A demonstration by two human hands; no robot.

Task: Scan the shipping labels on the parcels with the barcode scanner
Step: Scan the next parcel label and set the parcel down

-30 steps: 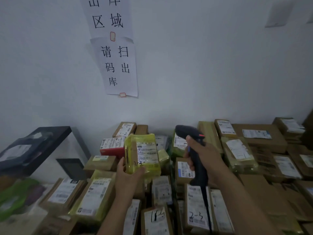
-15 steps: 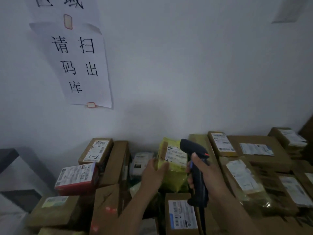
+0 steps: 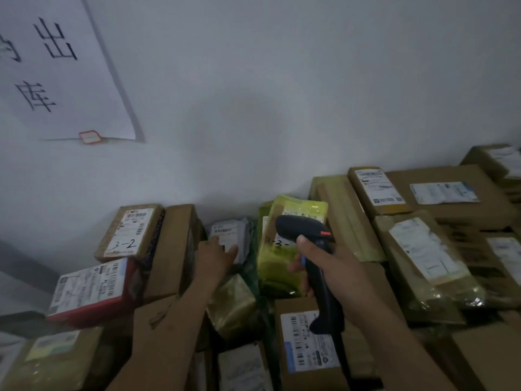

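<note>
At twelve o'clock, your open left hand (image 3: 215, 256) touches a grey parcel (image 3: 231, 232), your right hand (image 3: 335, 265) grips the barcode scanner (image 3: 298, 228) at one o'clock; next, probably lift that label into aim.

1. Wall (image 3: 282, 94): plain and pale grey-white. It fills the upper view before me, with a soft shadow across its middle.
2. Paper sign (image 3: 64, 88): white sheet at my upper left with large black characters. A red-bordered sticker (image 3: 89, 136) sits on its lower edge.
3. Light: dim and even.
4. Dark furniture edge (image 3: 17, 266): at my far left, blurred.
</note>
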